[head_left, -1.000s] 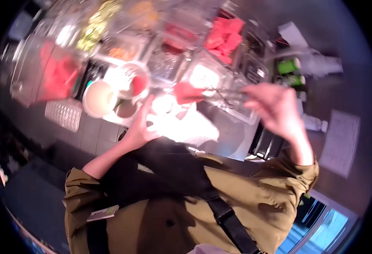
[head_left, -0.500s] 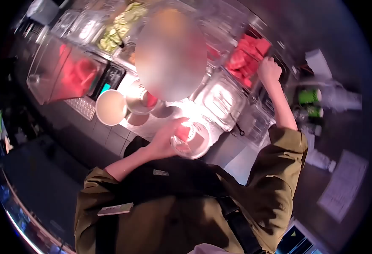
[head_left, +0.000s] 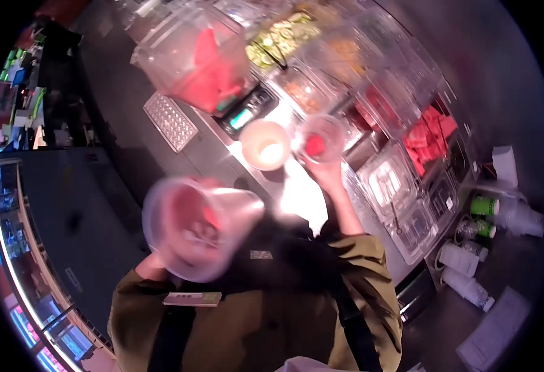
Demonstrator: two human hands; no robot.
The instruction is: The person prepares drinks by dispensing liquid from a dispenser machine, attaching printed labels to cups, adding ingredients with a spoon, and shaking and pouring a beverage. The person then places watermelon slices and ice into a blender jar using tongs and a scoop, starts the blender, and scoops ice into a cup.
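Note:
My left hand [head_left: 168, 253] is wrapped round a clear plastic cup [head_left: 191, 229], tilted near my body at the left. Red pieces show inside it; motion blurs the cup, which hides most of the fingers. My right hand [head_left: 326, 172] is closed on the near side of a second clear cup [head_left: 323, 137] with a red piece at its bottom. Beside that cup, on the lit counter, stands a pale, wide-mouthed cup [head_left: 264, 145].
A scale with a lit display [head_left: 241, 118] sits behind the cups, beside a large clear bin [head_left: 160, 56] holding red contents. Sliced green produce [head_left: 284, 38] and red fruit chunks [head_left: 428, 136] fill trays. Lidded containers [head_left: 390, 177] line the right. A perforated metal plate [head_left: 170, 121] lies left.
My right hand has left the red fruit tray and moved to a cup by the scale. My left hand has carried its cup leftward and tilted it. The view has swung left.

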